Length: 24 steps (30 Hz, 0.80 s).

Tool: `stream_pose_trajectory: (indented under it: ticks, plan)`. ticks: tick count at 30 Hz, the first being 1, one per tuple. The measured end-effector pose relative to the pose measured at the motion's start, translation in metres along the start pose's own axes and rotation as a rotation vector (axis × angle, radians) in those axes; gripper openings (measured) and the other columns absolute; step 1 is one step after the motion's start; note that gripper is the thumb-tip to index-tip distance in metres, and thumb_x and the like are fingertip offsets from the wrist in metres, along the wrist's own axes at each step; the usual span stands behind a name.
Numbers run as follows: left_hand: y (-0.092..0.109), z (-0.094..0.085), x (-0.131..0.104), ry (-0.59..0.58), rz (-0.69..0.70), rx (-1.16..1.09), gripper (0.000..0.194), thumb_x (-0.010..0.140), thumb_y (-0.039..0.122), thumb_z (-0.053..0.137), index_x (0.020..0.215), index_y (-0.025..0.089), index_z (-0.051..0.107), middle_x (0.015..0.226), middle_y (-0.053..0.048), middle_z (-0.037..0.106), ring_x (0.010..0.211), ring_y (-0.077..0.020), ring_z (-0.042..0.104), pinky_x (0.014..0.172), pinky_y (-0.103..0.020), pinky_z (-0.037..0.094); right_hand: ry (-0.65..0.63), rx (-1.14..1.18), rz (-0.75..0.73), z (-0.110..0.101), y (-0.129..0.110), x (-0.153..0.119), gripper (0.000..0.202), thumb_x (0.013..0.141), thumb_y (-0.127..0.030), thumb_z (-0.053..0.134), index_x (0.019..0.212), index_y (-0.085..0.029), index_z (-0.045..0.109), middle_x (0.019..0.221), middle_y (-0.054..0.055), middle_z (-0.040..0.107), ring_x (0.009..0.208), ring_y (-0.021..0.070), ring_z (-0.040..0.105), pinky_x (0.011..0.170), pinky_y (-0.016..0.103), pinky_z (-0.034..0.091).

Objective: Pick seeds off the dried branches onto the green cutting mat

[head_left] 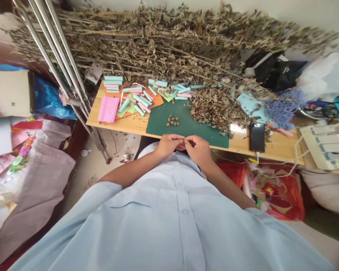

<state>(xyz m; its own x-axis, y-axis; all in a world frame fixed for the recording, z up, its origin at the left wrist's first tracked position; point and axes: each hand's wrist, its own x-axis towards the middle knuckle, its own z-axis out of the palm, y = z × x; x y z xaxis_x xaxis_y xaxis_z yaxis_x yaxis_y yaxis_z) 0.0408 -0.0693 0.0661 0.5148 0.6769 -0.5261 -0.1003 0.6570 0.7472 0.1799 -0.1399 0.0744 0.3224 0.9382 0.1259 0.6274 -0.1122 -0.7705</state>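
My left hand and my right hand meet at the front edge of the green mat, fingertips pinched together. Between them is something small and brownish, too small to make out. Just beyond my hands, several small brown balls lie in a cluster on the mat. A heap of dry crumbled leaves covers the mat's right part. Blue and pink paper rolls lie to the left, beside a pink paper stack.
Long dried plant stalks span the back. A black phone with a cable, blue yarn and a power strip are at the right. Metal poles stand left of the wooden table. Below right sits a red bag.
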Motion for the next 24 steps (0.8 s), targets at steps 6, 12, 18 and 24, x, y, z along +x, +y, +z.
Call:
stream_pose_trajectory:
  ticks: [6, 12, 18, 24]
  plan:
    - [-0.001, -0.001, 0.000, -0.024, -0.021, -0.018, 0.016, 0.079, 0.014, 0.077, 0.092, 0.007, 0.072, 0.067, -0.007, 0.073, 0.059, -0.0167, 0.072, 0.064, -0.029, 0.061, 0.030, 0.143, 0.143, 0.003, -0.003, -0.001, 0.012, 0.080, -0.030, 0.064, 0.079, -0.021, 0.073, 0.074, 0.003, 0.075, 0.064, 0.0172, 0.065, 0.063, 0.030, 0.053]
    - [-0.003, -0.008, 0.000, -0.147, -0.033, -0.190, 0.024, 0.076, 0.015, 0.080, 0.096, 0.006, 0.070, 0.078, -0.012, 0.076, 0.063, -0.0199, 0.074, 0.064, -0.031, 0.062, 0.070, 0.350, 0.292, 0.008, 0.006, -0.001, 0.012, 0.076, -0.032, 0.069, 0.078, -0.021, 0.074, 0.073, 0.002, 0.074, 0.062, 0.0160, 0.065, 0.061, 0.029, 0.053]
    - [-0.002, -0.010, -0.001, -0.230, -0.038, -0.278, 0.023, 0.078, 0.013, 0.078, 0.098, 0.006, 0.071, 0.081, -0.012, 0.076, 0.064, -0.0187, 0.074, 0.066, -0.030, 0.061, 0.115, 0.573, 0.368, 0.017, 0.010, -0.002, 0.013, 0.074, -0.033, 0.072, 0.080, -0.021, 0.070, 0.075, 0.001, 0.073, 0.067, 0.0171, 0.067, 0.066, 0.032, 0.057]
    - [-0.001, -0.011, -0.002, -0.225, -0.039, -0.301, 0.021, 0.080, 0.014, 0.078, 0.099, 0.008, 0.071, 0.082, -0.010, 0.077, 0.065, -0.0166, 0.074, 0.070, -0.029, 0.061, 0.130, 0.793, 0.380, 0.019, 0.006, -0.001, 0.014, 0.074, -0.035, 0.072, 0.081, -0.024, 0.065, 0.073, 0.000, 0.070, 0.064, 0.0182, 0.066, 0.065, 0.037, 0.058]
